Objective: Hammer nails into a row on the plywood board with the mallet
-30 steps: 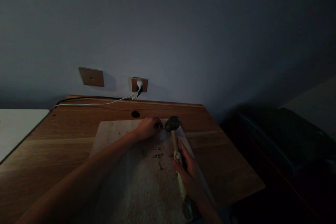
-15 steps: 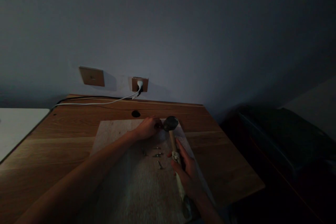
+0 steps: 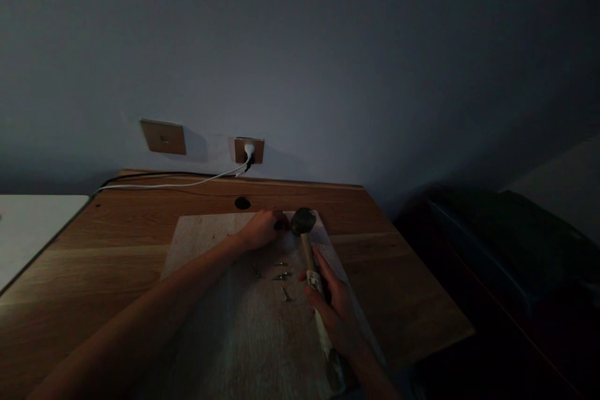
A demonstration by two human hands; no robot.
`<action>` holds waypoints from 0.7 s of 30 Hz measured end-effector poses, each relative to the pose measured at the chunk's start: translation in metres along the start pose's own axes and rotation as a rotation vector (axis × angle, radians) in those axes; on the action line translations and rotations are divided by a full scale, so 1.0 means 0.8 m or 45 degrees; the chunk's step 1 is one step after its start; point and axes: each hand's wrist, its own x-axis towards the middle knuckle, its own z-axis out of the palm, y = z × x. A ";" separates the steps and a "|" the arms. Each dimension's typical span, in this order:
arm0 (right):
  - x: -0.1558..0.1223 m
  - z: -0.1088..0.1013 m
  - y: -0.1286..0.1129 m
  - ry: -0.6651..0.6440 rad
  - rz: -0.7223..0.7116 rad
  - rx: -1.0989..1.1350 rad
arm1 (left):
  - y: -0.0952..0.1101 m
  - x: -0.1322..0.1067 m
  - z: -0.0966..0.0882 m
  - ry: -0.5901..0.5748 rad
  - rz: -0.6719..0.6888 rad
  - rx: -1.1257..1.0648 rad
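The right hand (image 3: 338, 306) is gripping the hammer (image 3: 315, 284) above the board (image 3: 244, 337), fingers wrapping its handle, its head sitting just beside the left hand (image 3: 265, 229). That hand's fingers are curling inward; whether they are pinching anything cannot be told. Poor light could be inviting a mis-aimed blow onto them, jolts scattering the loose fasteners (image 3: 281, 276).

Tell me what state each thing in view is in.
Left hand: partly curled, contents unclear
Hammer: head close beside left hand
Right hand: gripping the hammer
Board: flat on the desk
Screws: lying loose on the board
White plug: in the socket
Left wall plate: nothing plugged in
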 end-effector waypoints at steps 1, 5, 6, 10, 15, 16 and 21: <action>0.000 0.000 0.000 0.004 -0.008 0.007 | 0.000 0.000 0.000 0.005 0.002 0.000; 0.001 0.000 -0.001 0.004 -0.037 0.010 | 0.000 0.000 0.001 0.006 0.010 0.028; 0.001 0.000 -0.002 0.002 -0.034 0.012 | 0.000 0.000 0.001 0.005 0.013 0.038; 0.001 -0.001 -0.003 0.000 -0.001 0.023 | -0.001 0.000 0.002 -0.001 0.020 0.055; -0.002 -0.001 -0.001 0.008 -0.008 -0.016 | -0.003 0.001 0.002 0.016 0.032 0.041; -0.002 -0.001 0.000 0.012 -0.019 -0.019 | -0.002 0.001 0.002 0.015 0.025 0.035; -0.002 0.000 0.005 0.001 -0.054 -0.018 | 0.003 -0.001 -0.002 -0.022 0.008 0.028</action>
